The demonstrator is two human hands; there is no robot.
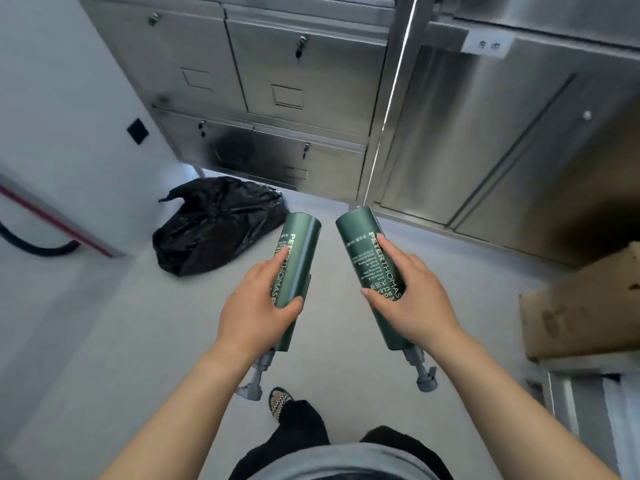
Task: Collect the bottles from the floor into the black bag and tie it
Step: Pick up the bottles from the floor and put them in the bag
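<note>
Now both hands are loaded: left hand [258, 303] wrapped round one green pump bottle [300, 271], right hand [410, 299] round the other pump bottle [365, 251]; bases forward, pumps trailing back. Black bag [214, 225] slumps ahead-left of the left hand, nearer it; mouth hidden.

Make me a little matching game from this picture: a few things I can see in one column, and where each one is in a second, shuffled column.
Things:
1. black bag
2. cardboard box
3. metal cabinets
4. two green pump bottles

Places:
A. one in the left hand, one in the right hand, pumps pointing toward the person
B. against the wall ahead
C. on the floor, ahead and to the left of the hands
D. at the right edge of the view

Pairs: 1-C, 2-D, 3-B, 4-A
</note>
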